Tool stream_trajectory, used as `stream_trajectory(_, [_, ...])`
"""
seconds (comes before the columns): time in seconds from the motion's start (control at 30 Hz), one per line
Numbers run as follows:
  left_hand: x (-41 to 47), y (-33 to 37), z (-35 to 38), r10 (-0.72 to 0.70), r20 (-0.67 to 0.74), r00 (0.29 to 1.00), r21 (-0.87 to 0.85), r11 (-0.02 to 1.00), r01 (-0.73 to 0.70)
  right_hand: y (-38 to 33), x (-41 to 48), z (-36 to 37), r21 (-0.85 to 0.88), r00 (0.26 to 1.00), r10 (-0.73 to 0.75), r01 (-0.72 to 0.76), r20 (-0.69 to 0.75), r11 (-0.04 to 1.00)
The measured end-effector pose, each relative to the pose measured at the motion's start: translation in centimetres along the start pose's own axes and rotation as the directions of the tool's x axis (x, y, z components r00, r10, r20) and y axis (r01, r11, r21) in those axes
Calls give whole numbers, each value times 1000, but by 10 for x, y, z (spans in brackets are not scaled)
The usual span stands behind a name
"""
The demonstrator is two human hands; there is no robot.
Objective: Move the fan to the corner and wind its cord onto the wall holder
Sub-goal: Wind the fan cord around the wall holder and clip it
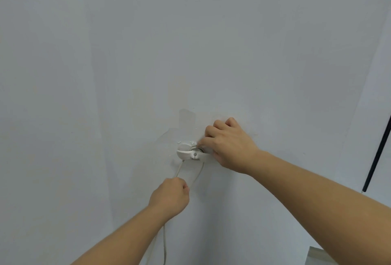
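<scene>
White cord [179, 171] runs from left hand [169, 196] up to holder [189, 152], touching right hand [229, 144].

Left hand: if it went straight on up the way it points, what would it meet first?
Probably the holder on the wall. The left hand, gripping the cord, points up along it; depth is unclear.

We're seeing a white holder [186, 153] w/ pale beige cord [179, 169] on a plain grey-white wall [105, 53], black pole [376, 156] at right.

Cord [164, 243] cut off at btm edge; right hand [229, 144] hides holder's [187, 152] side.
</scene>
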State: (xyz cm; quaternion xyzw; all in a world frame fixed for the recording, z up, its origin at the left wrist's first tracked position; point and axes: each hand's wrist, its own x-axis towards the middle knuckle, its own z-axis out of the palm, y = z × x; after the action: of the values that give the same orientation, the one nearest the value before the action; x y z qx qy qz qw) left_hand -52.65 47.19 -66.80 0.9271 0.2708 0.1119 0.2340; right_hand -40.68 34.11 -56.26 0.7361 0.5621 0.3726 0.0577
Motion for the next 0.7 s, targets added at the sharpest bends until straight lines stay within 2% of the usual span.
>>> stream_trajectory(0.23, [-6,-14,-11,84,-176,981,-49,994,-94,-16,4,-11,5,994,0,-1,106,1000])
stream_trajectory(0.3, [-4,-19,-17,52,-233,971,-84,994,-73,-20,8,-8,81,990,-25,14,139,997])
stream_trajectory(0.47, [8,-24,-21,-43,-300,953,-172,985,-10,-26,13,-10,191,976,11,-54,220,980])
stream_trajectory(0.6, [18,-19,-22,-72,-320,945,-217,976,1,-25,15,-14,227,959,19,-86,281,970])
stream_trajectory(0.7, [21,-16,-26,-106,-402,910,-247,969,4,-25,15,-15,249,952,28,-108,303,963])
